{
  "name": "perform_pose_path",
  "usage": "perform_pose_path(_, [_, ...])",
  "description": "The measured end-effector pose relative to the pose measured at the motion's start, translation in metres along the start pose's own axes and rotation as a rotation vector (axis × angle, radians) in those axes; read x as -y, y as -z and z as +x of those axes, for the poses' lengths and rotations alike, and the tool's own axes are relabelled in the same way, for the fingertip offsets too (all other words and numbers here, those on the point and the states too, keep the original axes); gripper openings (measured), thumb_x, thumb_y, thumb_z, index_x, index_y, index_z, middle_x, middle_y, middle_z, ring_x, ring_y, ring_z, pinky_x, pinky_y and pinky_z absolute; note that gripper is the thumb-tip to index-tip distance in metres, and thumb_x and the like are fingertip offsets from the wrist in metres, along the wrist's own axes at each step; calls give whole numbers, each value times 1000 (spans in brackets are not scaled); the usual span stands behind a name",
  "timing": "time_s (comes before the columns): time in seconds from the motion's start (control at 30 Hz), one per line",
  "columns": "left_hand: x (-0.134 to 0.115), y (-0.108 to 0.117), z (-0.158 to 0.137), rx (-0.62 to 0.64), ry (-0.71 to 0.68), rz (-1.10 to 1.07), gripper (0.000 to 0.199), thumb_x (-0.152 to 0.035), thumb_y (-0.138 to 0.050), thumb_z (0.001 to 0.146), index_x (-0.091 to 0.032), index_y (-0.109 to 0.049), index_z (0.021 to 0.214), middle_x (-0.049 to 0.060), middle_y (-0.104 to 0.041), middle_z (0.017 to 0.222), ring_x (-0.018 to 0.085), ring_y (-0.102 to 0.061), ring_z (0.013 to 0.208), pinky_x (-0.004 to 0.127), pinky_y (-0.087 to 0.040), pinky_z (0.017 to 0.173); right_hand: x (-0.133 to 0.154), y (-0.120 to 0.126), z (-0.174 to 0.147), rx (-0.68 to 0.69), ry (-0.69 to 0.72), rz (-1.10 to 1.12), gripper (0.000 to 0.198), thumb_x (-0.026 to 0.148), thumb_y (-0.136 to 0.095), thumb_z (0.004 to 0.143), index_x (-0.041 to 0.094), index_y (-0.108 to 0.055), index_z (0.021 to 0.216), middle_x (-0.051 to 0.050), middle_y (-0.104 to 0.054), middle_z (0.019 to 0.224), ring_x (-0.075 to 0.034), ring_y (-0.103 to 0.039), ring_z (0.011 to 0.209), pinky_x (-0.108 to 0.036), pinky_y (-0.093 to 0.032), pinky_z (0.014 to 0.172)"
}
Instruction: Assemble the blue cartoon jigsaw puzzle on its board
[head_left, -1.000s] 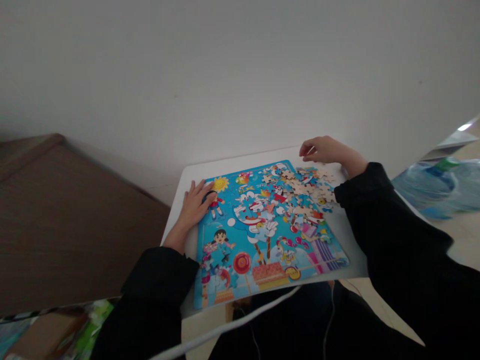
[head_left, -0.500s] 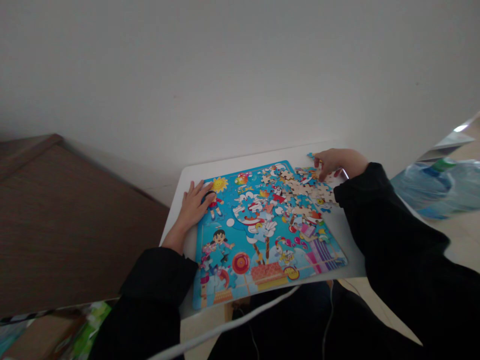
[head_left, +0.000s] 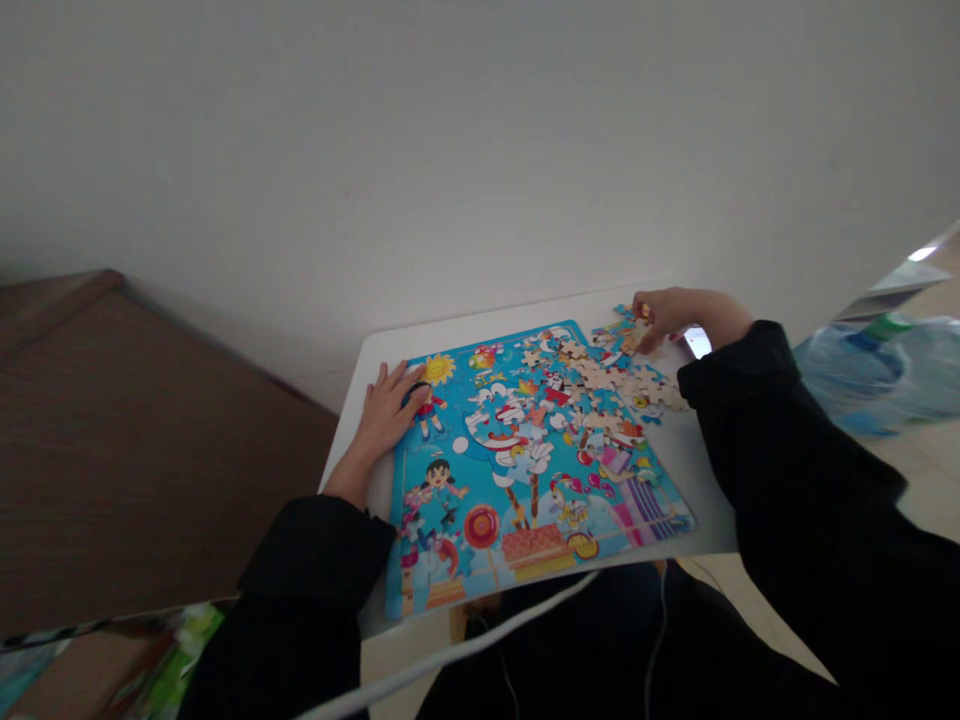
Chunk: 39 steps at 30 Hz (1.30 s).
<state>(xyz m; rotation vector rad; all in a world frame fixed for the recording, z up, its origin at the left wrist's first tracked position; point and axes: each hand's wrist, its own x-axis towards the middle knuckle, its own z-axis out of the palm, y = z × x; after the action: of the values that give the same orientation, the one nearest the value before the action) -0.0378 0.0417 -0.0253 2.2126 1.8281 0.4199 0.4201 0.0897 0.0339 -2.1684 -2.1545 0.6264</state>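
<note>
A jigsaw puzzle (head_left: pixel 480 500) with blue cartoon pictures lies on a small white table (head_left: pixel 367 375). My left hand (head_left: pixel 384 412) rests flat on the puzzle's upper left edge with its fingers spread, touching the part near the sun. At the far right corner, my right hand (head_left: pixel 666 315) has its thumb and fingers curled together over a heap of loose puzzle pieces (head_left: pixel 645 385). A piece seems to be between its fingertips, though the fingers partly hide it. More loose pieces (head_left: pixel 585 370), many with tan backs up, cover the puzzle's upper right part.
A pale wall (head_left: pixel 480 170) stands right behind the table. On the left is a brown wooden cabinet (head_left: pixel 150 450). A lit phone (head_left: pixel 697 342) lies beside my right wrist. A white cable (head_left: pixel 465 650) crosses in front; plastic-wrapped bottles (head_left: pixel 877 370) are at right.
My right hand has shifted slightly right, uncovering more loose pieces at the heap's far left. The left hand has stayed in place.
</note>
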Motion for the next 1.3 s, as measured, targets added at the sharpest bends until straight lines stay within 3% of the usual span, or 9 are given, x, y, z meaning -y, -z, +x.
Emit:
perform_pose_path(0.13, [0,0,0,-5,3,1,48,-43,-39,93,-24,-47,137,7,-31,154,34,-11,145,63,-16,111,6,4,-7,109,-89,98,69,24,-83,49,26,-55,113,-11,-61,115,-24,-65,79,-33,-55,52])
perform_pose_path(0.3, [1,-2,1,-12,0,-3,48,-42,-40,93,-23,-48,136,8,-31,153,34,-11,145,63,-15,112,3,18,-11,116,-35,105,40,24,-76,60,22,-59,96,-7,-65,105,-18,-64,73,-31,-55,58])
perform_pose_path(0.43, [3,-3,1,-25,-10,-8,48,-43,-41,92,-24,-48,136,8,-32,153,34,-13,144,65,-15,111,12,24,-9,-101,124,-122,18,30,-69,68,21,-62,81,-5,-68,86,-20,-63,73,-33,-50,65])
perform_pose_path(0.57, [4,-2,1,-31,-17,-8,48,-43,-40,92,-24,-48,136,9,-33,152,35,-14,144,65,-16,110,31,17,-9,-320,208,-199,11,25,-62,71,21,-63,82,-3,-68,80,-19,-63,75,-31,-45,67])
perform_pose_path(0.8, [2,-1,1,-19,-11,-3,49,-44,-40,93,-23,-48,136,9,-32,153,35,-13,144,65,-15,111,21,28,-25,-446,20,-287,11,23,-61,71,22,-64,81,-7,-68,89,-25,-61,82,-34,-41,62])
perform_pose_path(0.9, [2,-1,1,-15,-7,-2,49,-43,-40,92,-23,-48,137,9,-32,153,34,-13,144,63,-16,111,22,27,-22,-492,61,-240,12,25,-60,72,23,-64,83,-6,-68,85,-24,-61,79,-34,-41,63])
perform_pose_path(1.07, [2,-1,1,-12,-10,-7,51,-46,-39,92,-22,-48,137,10,-33,153,34,-13,144,62,-16,111,41,1,-4,-427,272,-296,15,21,-55,73,22,-65,85,-5,-69,89,-21,-62,82,-31,-41,65])
perform_pose_path(1.23, [2,0,1,-14,-7,-12,51,-47,-39,91,-24,-47,137,8,-32,153,33,-13,145,62,-16,111,40,-4,0,-2,385,-197,28,25,-65,66,25,-67,94,0,-72,93,-19,-65,83,-29,-47,70])
perform_pose_path(1.3, [1,0,1,-10,-2,-11,51,-46,-39,91,-23,-47,137,8,-32,153,33,-13,145,61,-16,112,36,3,-4,60,373,-152,35,27,-68,65,25,-67,100,0,-72,94,-19,-65,83,-30,-48,73])
